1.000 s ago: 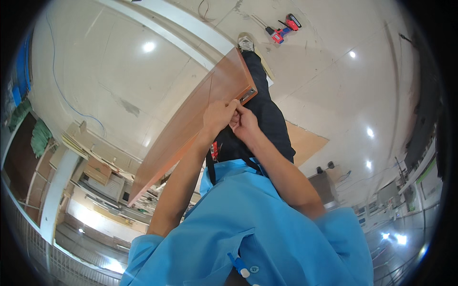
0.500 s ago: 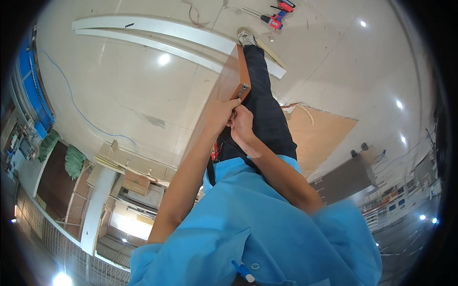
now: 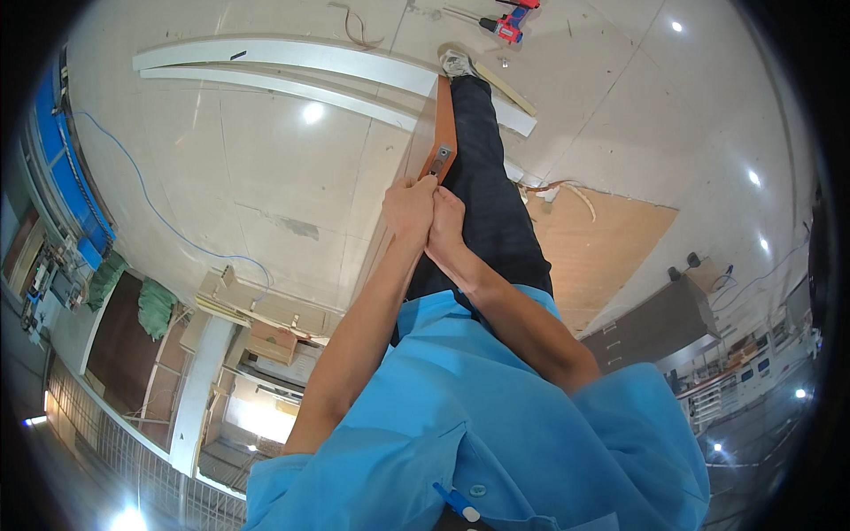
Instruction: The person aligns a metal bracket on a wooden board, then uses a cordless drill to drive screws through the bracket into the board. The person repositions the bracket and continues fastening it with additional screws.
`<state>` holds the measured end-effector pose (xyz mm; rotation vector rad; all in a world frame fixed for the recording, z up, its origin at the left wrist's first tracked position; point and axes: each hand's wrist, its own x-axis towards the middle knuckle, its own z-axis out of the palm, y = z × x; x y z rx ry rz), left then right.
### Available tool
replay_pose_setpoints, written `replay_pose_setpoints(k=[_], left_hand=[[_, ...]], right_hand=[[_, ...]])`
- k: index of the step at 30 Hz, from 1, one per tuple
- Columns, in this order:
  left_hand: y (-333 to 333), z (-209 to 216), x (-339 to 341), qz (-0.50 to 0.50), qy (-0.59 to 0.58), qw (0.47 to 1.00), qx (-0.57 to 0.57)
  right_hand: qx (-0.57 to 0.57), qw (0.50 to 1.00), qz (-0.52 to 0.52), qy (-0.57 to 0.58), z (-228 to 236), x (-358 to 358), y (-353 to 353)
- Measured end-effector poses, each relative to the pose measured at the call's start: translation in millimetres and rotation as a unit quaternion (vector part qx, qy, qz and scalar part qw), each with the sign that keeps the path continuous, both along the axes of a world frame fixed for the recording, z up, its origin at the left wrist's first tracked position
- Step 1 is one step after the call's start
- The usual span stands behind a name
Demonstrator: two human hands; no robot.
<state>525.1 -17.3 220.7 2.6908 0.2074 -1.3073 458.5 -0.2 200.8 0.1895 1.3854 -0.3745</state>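
Observation:
A brown wood panel point(image 3: 445, 119), like a door leaf, stands on edge in front of me beside my trouser leg point(image 3: 482, 159). A metal lock fitting point(image 3: 441, 157) is set into its narrow edge. Just below that fitting my left hand point(image 3: 409, 208) is closed, thumb and fingertips pressed at the panel's edge. My right hand point(image 3: 446, 217) is closed right against it, fingers curled. Whatever the fingertips hold is hidden between the two hands.
Long white strips point(image 3: 292, 55) lie on the tiled floor beyond the panel. A red and blue cordless drill point(image 3: 508, 28) rests at the far side. To the right lie a brown board point(image 3: 602, 239) and a dark cabinet point(image 3: 651, 323). A blue cable point(image 3: 146, 190) crosses the left floor.
Both hands have shifted slightly left along with the panel's edge. My left hand has turned, its back now showing more, and the fitting is more exposed above it.

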Motion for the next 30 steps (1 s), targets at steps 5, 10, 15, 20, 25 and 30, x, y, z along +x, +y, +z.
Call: replay_pose_setpoints(k=[5, 10, 15, 20, 25, 30], left_hand=[[2.4, -2.7, -3.3, -0.002, -0.017, 1.000, -0.011], [2.3, -1.2, -3.6, -0.008, -0.015, 1.000, -0.021], [5.2, -1.1, -6.0, -0.011, -0.013, 1.000, -0.026], [8.7, 8.9, 1.6, -0.069, 0.026, 0.995, -0.068], [-4.4, 18.3, 33.9, -0.399, -0.080, 0.897, -0.169], [-39.7, -7.8, 59.5, -0.588, 0.011, 0.738, -0.329]], right_hand=[[-0.001, 1.000, 0.010, 0.015, -7.0, -1.6, 7.0], [-0.014, 1.000, 0.020, 0.014, -8.7, -3.7, 7.4], [-0.024, 0.999, 0.039, 0.014, -4.7, -7.5, 7.4], [-0.078, 0.984, 0.149, 0.058, -0.4, -10.0, 4.3], [0.038, 0.998, 0.055, 0.014, 11.8, -9.0, -3.9], [0.085, 0.995, 0.037, 0.036, 17.2, 1.9, -17.1]])
